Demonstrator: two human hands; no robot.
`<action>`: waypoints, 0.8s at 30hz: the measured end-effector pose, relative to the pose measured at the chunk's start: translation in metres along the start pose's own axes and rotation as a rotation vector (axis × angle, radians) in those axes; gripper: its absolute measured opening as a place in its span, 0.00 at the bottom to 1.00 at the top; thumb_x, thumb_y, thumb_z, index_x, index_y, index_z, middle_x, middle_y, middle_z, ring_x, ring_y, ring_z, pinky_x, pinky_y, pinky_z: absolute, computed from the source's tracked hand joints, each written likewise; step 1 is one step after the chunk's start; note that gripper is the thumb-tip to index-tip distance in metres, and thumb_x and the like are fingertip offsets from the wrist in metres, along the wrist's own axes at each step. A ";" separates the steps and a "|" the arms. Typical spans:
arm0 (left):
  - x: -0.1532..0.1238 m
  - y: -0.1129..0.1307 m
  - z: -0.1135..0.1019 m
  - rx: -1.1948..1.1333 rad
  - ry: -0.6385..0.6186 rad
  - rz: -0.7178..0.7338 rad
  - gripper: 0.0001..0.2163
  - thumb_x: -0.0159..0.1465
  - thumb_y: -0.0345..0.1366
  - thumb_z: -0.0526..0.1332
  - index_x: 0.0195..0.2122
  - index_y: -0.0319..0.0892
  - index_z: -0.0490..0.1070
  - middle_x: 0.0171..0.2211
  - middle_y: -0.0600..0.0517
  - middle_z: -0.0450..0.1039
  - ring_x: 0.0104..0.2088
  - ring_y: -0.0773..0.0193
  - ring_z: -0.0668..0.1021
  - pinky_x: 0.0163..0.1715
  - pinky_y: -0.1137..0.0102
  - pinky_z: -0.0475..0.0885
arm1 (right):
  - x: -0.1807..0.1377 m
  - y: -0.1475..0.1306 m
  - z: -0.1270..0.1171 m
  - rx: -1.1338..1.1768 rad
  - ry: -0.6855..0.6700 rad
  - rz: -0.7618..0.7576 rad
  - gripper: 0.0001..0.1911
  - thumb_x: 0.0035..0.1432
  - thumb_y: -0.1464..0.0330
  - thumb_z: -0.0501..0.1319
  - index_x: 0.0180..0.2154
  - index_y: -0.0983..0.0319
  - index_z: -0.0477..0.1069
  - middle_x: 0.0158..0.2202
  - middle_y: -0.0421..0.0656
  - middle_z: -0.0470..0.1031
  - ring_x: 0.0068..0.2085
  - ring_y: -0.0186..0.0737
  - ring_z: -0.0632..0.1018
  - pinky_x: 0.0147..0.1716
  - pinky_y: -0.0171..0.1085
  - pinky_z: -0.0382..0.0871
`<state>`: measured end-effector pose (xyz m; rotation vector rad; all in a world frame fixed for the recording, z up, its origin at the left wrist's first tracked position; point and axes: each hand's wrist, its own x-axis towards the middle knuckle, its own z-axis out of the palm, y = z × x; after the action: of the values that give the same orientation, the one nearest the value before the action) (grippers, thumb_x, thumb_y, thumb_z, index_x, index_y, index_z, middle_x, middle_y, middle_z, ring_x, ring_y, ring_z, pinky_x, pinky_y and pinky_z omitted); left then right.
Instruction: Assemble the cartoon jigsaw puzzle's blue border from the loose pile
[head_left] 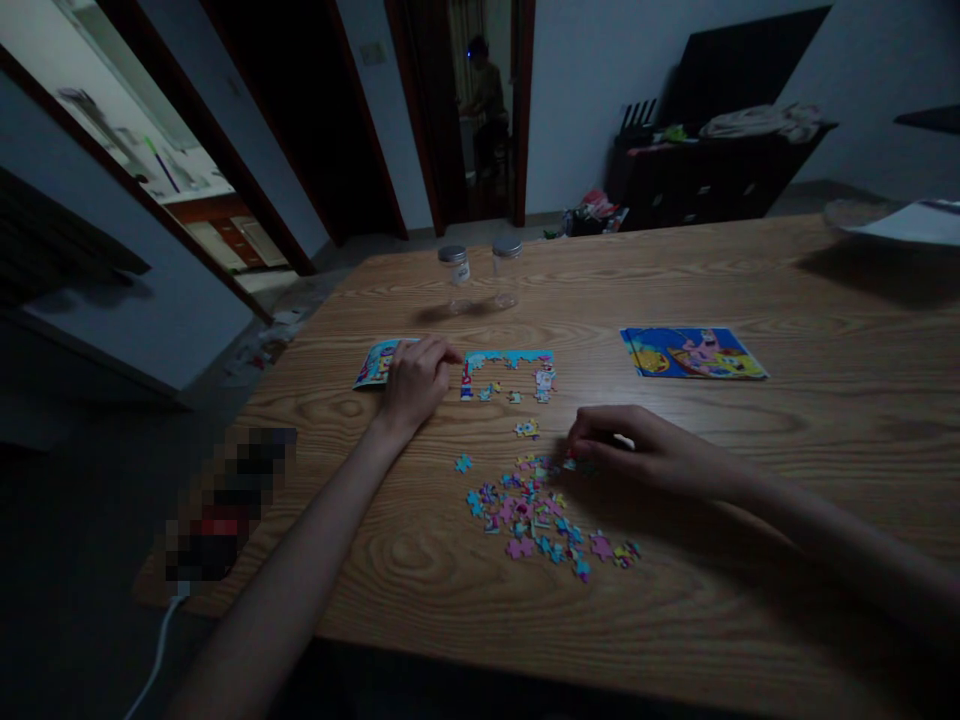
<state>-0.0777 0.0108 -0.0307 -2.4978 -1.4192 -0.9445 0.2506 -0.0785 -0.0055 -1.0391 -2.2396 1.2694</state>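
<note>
A partly joined jigsaw puzzle point(504, 372) lies on the wooden table point(750, 300) in front of me. My left hand point(414, 382) rests on its left part, fingers curled down onto the pieces. A heap of several loose puzzle pieces point(536, 512) lies nearer to me. My right hand point(637, 448) sits at the heap's right top edge, fingers pinched on a piece point(571, 463) there. One loose piece point(463, 463) lies apart to the left.
A colourful reference picture point(694, 352) lies to the right. Two small lidded glass jars point(481, 272) stand behind the puzzle. A white sheet point(911, 225) is at the far right edge. A person sits in the doorway point(484, 100) beyond. A white cable point(157, 650) hangs at the near left.
</note>
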 end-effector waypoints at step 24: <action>-0.003 -0.005 0.012 -0.013 -0.191 0.125 0.11 0.67 0.25 0.57 0.46 0.43 0.75 0.45 0.47 0.78 0.50 0.51 0.76 0.50 0.57 0.69 | 0.159 0.019 0.025 -0.172 0.154 -0.067 0.10 0.64 0.65 0.63 0.37 0.66 0.79 0.28 0.43 0.76 0.29 0.36 0.71 0.30 0.36 0.56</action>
<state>-0.0776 0.0166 -0.0431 -2.7119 -1.2888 -0.7119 0.1371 0.0319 -0.0415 -1.0732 -2.2747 0.9486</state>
